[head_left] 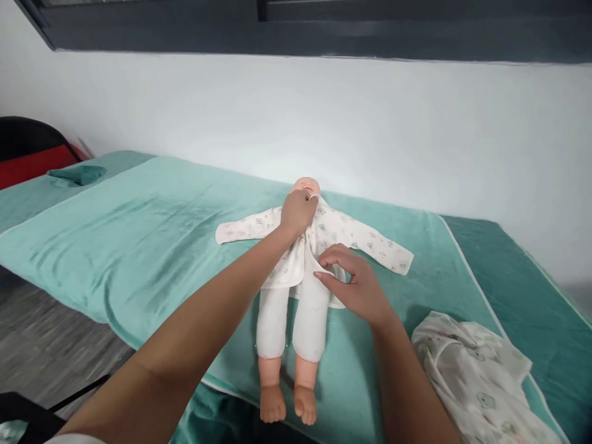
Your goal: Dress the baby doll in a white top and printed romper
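Observation:
A baby doll (312,320) lies on its back with its feet toward me. It has white cloth legs and wears a white, small-print baby shirt (370,239) with both sleeves spread out. At the neck, my left hand (298,213) is closed on the shirt's collar, covering part of the chest and chin. My right hand (354,280) is by the shirt's lower front, its thumb and curled fingers round the edge of the front flap. That flap is folded back there, and the white body shows beneath.
A teal plush cover (161,234) lies under the doll. Crumpled white printed cloth (472,370) lies at the right, beside my forearm. A white wall (296,117) rises behind, below a dark frame (296,37). A black and red chair (32,151) stands at the far left.

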Demonstrator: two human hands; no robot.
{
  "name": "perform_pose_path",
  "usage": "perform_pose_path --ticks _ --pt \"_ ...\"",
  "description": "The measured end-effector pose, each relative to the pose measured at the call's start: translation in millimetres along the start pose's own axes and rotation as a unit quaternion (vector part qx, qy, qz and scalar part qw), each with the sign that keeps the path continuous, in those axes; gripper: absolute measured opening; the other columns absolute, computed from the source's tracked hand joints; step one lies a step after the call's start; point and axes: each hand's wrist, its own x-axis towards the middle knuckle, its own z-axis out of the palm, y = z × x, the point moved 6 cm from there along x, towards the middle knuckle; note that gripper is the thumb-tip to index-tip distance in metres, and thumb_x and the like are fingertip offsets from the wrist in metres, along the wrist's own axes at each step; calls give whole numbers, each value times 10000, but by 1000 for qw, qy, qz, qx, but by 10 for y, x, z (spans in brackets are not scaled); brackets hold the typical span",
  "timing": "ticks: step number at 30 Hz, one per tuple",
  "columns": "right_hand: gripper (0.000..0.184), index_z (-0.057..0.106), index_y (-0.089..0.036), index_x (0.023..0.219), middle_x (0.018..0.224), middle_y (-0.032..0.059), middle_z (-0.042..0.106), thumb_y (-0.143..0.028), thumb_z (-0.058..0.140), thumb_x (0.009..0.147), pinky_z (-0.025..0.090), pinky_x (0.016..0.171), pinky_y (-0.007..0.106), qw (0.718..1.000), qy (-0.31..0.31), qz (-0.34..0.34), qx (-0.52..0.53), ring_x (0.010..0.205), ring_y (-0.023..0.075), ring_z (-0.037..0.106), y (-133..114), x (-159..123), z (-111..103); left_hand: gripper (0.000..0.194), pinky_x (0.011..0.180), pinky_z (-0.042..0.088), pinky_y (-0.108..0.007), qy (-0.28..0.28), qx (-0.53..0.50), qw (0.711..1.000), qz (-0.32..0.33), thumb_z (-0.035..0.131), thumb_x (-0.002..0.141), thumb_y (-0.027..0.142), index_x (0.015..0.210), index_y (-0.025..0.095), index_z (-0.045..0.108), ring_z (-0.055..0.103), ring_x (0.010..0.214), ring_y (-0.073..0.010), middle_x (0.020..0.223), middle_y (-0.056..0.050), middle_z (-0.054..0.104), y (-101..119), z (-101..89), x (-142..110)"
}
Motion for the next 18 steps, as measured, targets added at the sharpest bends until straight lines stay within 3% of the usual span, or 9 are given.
perform_pose_path --ticks 3,6,11,14,18 --pt "89 637 -213 822 837 10 636 -216 666 906 456 743 292 997 -48 27 51 776 146 574 -7 -9 9 208 732 419 -314 10 13 1000 -9 530 867 247 690 223 424 571 786 -193 765 -27 586 -100 19 19" --pt "89 697 -208 845 834 14 684 -240 656 917 472 741 279 991 -101 56 72 782 144 608 -18 -19 65 66 849 466 -320 21 -17 1000 -16 574 849 220 903 210 537 613 937 -202 1005 -60 656 -177 16 18" --pt "224 704 -193 801 766 21 700 -354 628 937 489 676 280 985 -89 105 103 719 151 632 98 -30 58 368 1010 463 -356 2 -25 999 42 458 905 177 1245 225 589 605 1141 -202 1271 -90 608 -152 -28 -84" --pt "315 685 -184 784 722 27 689 -446 605 941 501 639 296 982 -43 142 120 653 153 620 320 -45 -4 404 1107 409 -404 -51 48 993 95 418 924 209 1229 277 673 548 1272 -231 1379 -65 571 -102 -27 -188" --pt "280 682 -198 828 814 36 710 -463 631 901 518 753 338 977 122 164 59 762 177 635 653 -56 -232 456 1157 354 -495 -83 126 984 94 378 980 379 1370 295 598 444 1393 -290 1495 -60 515 -132 -66 -284"
